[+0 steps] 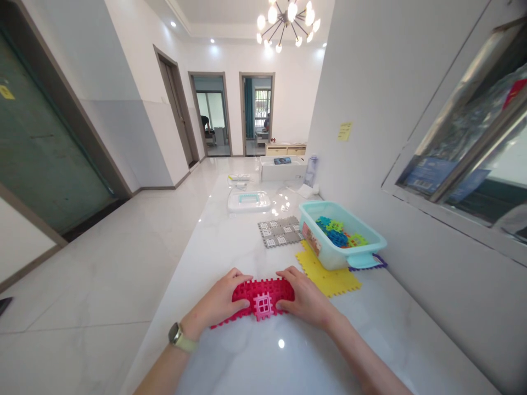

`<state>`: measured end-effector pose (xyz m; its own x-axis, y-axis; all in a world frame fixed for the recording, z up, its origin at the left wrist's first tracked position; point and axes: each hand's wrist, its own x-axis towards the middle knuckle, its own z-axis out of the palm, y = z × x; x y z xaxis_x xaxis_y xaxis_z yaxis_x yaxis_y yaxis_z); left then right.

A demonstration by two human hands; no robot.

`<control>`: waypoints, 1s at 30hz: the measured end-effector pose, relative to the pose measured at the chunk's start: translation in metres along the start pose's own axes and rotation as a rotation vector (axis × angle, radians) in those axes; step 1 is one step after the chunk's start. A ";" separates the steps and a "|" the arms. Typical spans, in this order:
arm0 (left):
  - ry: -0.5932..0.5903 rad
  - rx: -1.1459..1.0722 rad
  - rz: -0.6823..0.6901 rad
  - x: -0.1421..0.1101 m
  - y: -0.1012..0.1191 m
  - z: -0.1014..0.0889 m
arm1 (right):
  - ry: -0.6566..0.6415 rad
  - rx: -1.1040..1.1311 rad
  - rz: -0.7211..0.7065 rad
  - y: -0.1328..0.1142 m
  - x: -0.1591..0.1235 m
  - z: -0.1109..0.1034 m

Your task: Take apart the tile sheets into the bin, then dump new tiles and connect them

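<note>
A red interlocking plastic panel (247, 292) lies on the white marble counter (230, 258), with a pink window piece (263, 306) set in its middle. My left hand (218, 300), with a smartwatch (177, 336) on the wrist, grips the panel's left end. My right hand (302, 299) holds its right end. A yellow panel (329, 280) lies just beyond my right hand, partly under a teal plastic bin (341, 236) filled with colourful pieces. A grey panel with window pieces (280, 230) lies farther up the counter.
A purple panel edge (370, 264) shows under the bin. Farther along the counter are a clear plastic case (249, 201), a white box (283, 167) and a water bottle (312, 170). A wall runs along the counter's right side. A person (267, 123) sits in a distant room.
</note>
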<state>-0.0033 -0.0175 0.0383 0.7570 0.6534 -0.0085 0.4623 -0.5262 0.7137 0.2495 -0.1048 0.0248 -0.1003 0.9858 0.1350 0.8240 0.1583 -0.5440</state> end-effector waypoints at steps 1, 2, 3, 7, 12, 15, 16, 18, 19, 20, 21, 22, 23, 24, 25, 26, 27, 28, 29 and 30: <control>0.013 -0.005 0.009 0.000 0.003 0.000 | 0.021 -0.012 -0.003 0.000 -0.002 0.001; 0.036 -0.001 0.020 -0.001 0.006 0.001 | 0.048 -0.031 -0.011 0.000 -0.003 0.002; 0.067 0.008 0.035 -0.001 0.008 0.001 | 0.081 -0.054 -0.024 0.000 -0.004 0.003; 0.148 0.059 0.108 0.001 0.009 0.003 | 0.185 -0.135 -0.080 -0.002 -0.004 0.006; 0.122 0.147 0.085 -0.001 0.003 0.004 | 0.153 -0.159 -0.095 -0.004 -0.002 0.006; 0.123 0.242 0.065 -0.003 0.006 0.006 | 0.115 -0.163 -0.094 -0.004 -0.003 0.004; 0.128 0.273 0.063 -0.003 0.008 0.008 | 0.104 -0.163 -0.092 -0.004 -0.003 0.004; 0.146 0.328 0.054 -0.003 0.014 0.010 | 0.087 -0.164 -0.087 -0.004 -0.004 0.004; 0.157 0.358 0.041 -0.002 0.017 0.012 | 0.081 -0.165 -0.086 -0.005 -0.004 0.005; 0.169 0.390 0.022 -0.001 0.019 0.014 | 0.077 -0.166 -0.087 -0.006 -0.004 0.006; 0.179 0.424 -0.002 0.000 0.021 0.016 | 0.073 -0.165 -0.090 -0.006 -0.004 0.007; 0.184 0.455 -0.029 0.001 0.022 0.018 | 0.069 -0.164 -0.094 -0.007 -0.004 0.008; 0.183 0.480 -0.056 0.002 0.023 0.019 | 0.065 -0.161 -0.099 -0.008 -0.004 0.008; 0.179 0.496 -0.080 0.003 0.023 0.020 | 0.062 -0.154 -0.105 -0.009 -0.004 0.008; 0.172 0.503 -0.097 0.003 0.022 0.021 | 0.056 -0.143 -0.112 -0.010 -0.004 0.008; 0.164 0.502 -0.106 0.003 0.022 0.021 | 0.047 -0.125 -0.123 -0.011 -0.004 0.007; 0.155 0.497 -0.104 0.003 0.021 0.020 | 0.035 -0.101 -0.135 -0.011 -0.005 0.005; 0.147 0.491 -0.095 0.002 0.021 0.020 | 0.024 -0.073 -0.148 -0.011 -0.005 0.004; 0.140 0.487 -0.083 0.002 0.020 0.019 | 0.015 -0.045 -0.157 -0.011 -0.005 0.002; 0.134 0.486 -0.072 0.001 0.020 0.018 | 0.011 -0.019 -0.161 -0.010 -0.006 0.000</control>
<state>0.0153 -0.0368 0.0395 0.6638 0.7449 0.0670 0.6968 -0.6485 0.3063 0.2418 -0.1119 0.0289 -0.2259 0.9469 0.2288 0.8084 0.3133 -0.4984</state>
